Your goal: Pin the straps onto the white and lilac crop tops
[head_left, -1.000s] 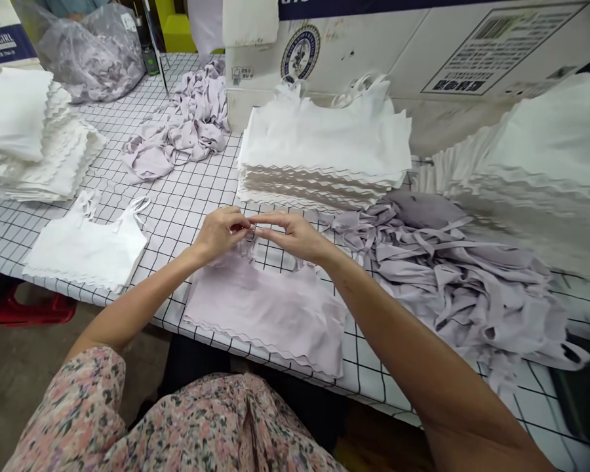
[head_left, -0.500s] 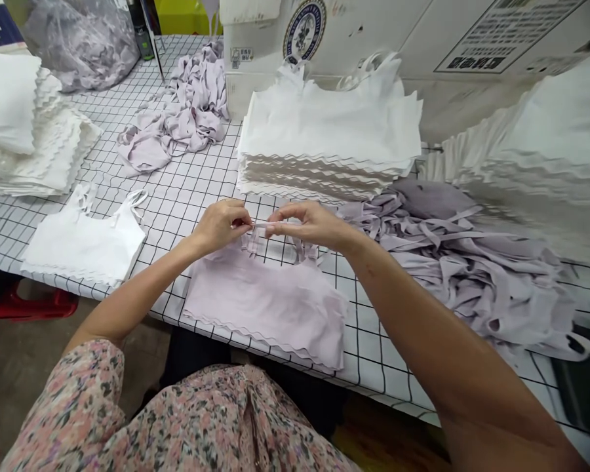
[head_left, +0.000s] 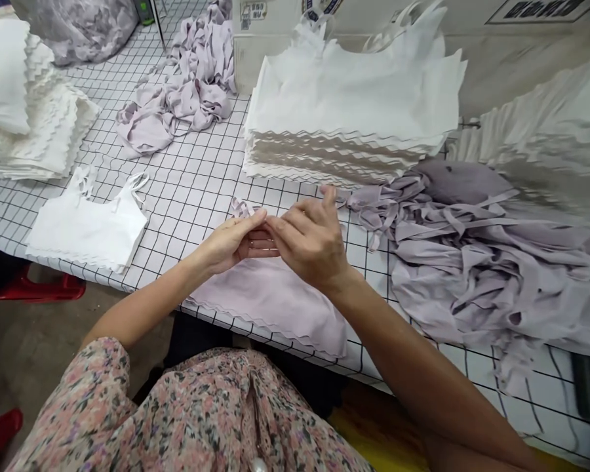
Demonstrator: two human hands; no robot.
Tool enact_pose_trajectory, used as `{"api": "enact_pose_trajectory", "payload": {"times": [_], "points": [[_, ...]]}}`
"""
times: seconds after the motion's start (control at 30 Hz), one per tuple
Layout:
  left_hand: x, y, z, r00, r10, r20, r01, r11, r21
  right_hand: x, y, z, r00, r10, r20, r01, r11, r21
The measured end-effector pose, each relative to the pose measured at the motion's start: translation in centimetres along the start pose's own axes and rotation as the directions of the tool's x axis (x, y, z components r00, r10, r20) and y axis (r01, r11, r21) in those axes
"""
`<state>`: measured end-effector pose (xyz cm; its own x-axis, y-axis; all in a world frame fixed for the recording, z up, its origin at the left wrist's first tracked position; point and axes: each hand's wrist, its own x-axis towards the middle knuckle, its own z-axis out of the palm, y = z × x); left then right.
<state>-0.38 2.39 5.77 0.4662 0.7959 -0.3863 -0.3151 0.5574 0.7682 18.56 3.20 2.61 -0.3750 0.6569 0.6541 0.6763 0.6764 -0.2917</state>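
A pale lilac camisole top (head_left: pixel 270 308) with a scalloped hem lies flat on the table, right in front of me. Its upper edge is hidden under my hands. My left hand (head_left: pixel 231 241) and my right hand (head_left: pixel 309 239) are pressed close together above it, fingers overlapping. Any strap between them is hidden by the fingers. A small tuft of lilac strap (head_left: pixel 240 208) pokes out just above my left fingers.
A white camisole (head_left: pixel 88 229) lies to the left on the grid-patterned table (head_left: pixel 196 183). A tall stack of white tops (head_left: pixel 344 111) stands ahead. Lilac garments are heaped to the right (head_left: pixel 482 262) and far left (head_left: pixel 187 92). More white stacks (head_left: pixel 29 118) sit at the left.
My hands have gone from a fingertip pinch with a gap between them to overlapping. My right hand has turned, thumb raised. The view has tilted slightly downward.
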Motion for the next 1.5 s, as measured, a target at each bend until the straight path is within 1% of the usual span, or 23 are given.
{"api": "enact_pose_trajectory", "payload": {"times": [0.07,0.13,0.2,0.23,0.3,0.33,0.4,0.47,0.6,0.67,0.73,0.83,0.9,0.93,0.97,1.03,1.1,1.13,1.17,1.2,1.27,1.37,1.5], "points": [[0.1,-0.1,0.2,0.998,-0.014,-0.066,0.008,0.995,-0.098,-0.5,-0.8,-0.5,0.999,-0.043,0.007,0.042,0.995,0.091],[0.2,0.1,0.2,0.994,-0.02,-0.103,0.007,0.992,-0.129,-0.7,-1.2,-1.3,1.0,-0.006,-0.011,0.008,0.974,0.227],[0.1,0.4,0.3,0.996,-0.012,-0.085,-0.002,0.988,-0.155,-0.6,-1.2,-2.0,0.992,0.123,-0.037,-0.104,0.938,0.33],[-0.1,0.5,0.4,0.998,0.002,-0.066,-0.013,0.986,-0.168,-0.5,-1.2,-2.3,0.978,0.203,-0.045,-0.173,0.914,0.366],[-0.3,0.5,0.7,0.998,0.04,-0.039,-0.047,0.983,-0.18,-0.3,-1.1,-2.4,0.937,0.349,-0.031,-0.306,0.858,0.413],[-0.4,0.4,0.8,0.998,0.059,-0.034,-0.064,0.983,-0.174,-0.2,-1.2,-2.3,0.917,0.399,0.003,-0.361,0.827,0.431],[-0.3,0.1,1.0,0.995,0.089,-0.036,-0.094,0.986,-0.141,-0.1,-1.4,-1.7,0.886,0.451,0.112,-0.447,0.761,0.47],[-0.3,-0.2,1.0,0.992,0.118,-0.043,-0.121,0.989,-0.089,-0.1,-1.7,-1.1,0.861,0.466,0.206,-0.499,0.691,0.523],[-0.7,-0.7,0.1,0.98,0.182,-0.082,-0.178,0.982,0.057,-0.2,-1.9,-0.4,0.798,0.524,0.298,-0.58,0.533,0.616],[-1.1,-1.0,-0.5,0.972,0.21,-0.104,-0.191,0.967,0.167,-0.4,-1.7,-0.2,0.768,0.547,0.333,-0.619,0.501,0.605],[-1.5,-1.3,-0.9,0.964,0.238,-0.119,-0.198,0.941,0.274,-0.6,-1.5,-0.1,0.758,0.557,0.34,-0.634,0.503,0.588],[-1.8,-1.7,-1.3,0.946,0.301,-0.122,-0.232,0.888,0.398,-0.9,-1.2,0.1,0.766,0.548,0.335,-0.627,0.525,0.576],[-1.9,-1.9,-1.8,0.925,0.367,-0.101,-0.267,0.813,0.518,-1.1,-1.1,0.0,0.778,0.516,0.359,-0.62,0.536,0.573],[-2.0,-1.9,-2.1,0.91,0.406,-0.079,-0.281,0.747,0.602,-1.2,-1.0,0.0,0.785,0.495,0.372,-0.614,0.543,0.573],[-2.2,-2.0,-2.5,0.895,0.444,-0.048,-0.288,0.656,0.698,-1.4,-0.9,-0.1,0.794,0.476,0.38,-0.606,0.556,0.569],[-2.5,-2.4,-3.3,0.877,0.48,0.027,-0.259,0.424,0.868,-1.7,-0.7,-0.1,0.817,0.447,0.364,-0.576,0.616,0.537],[-2.6,-3.0,-3.9,0.889,0.454,0.068,-0.184,0.216,0.959,-2.2,-0.6,-0.1,0.849,0.413,0.329,-0.526,0.708,0.47],[-2.6,-3.4,-4.2,0.9,0.429,0.07,-0.147,0.149,0.978,-2.4,-0.5,0.0,0.866,0.386,0.316,-0.494,0.752,0.436],[-2.5,-3.8,-4.3,0.912,0.406,0.063,-0.116,0.108,0.987,-2.6,-0.4,0.1,0.882,0.356,0.31,-0.461,0.789,0.406],[-2.4,-4.1,-4.4,0.918,0.393,0.052,-0.093,0.087,0.992,-2.8,-0.2,0.3,0.893,0.325,0.311,-0.43,0.818,0.381],[-2.2,-4.5,-4.5,0.923,0.383,0.038,-0.074,0.079,0.994,-3.2,0.1,0.5,0.904,0.274,0.328,-0.385,0.857,0.343],[-2.0,-4.5,-4.5,0.933,0.356,0.043,-0.087,0.11,0.99,-3.7,0.4,0.8,0.9,0.238,0.366,-0.36,0.879,0.312],[-2.1,-4.4,-4.6,0.941,0.332,0.065,-0.125,0.163,0.979,-4.2,0.6,1.3,0.9,0.201,0.388,-0.336,0.885,0.323]]}}
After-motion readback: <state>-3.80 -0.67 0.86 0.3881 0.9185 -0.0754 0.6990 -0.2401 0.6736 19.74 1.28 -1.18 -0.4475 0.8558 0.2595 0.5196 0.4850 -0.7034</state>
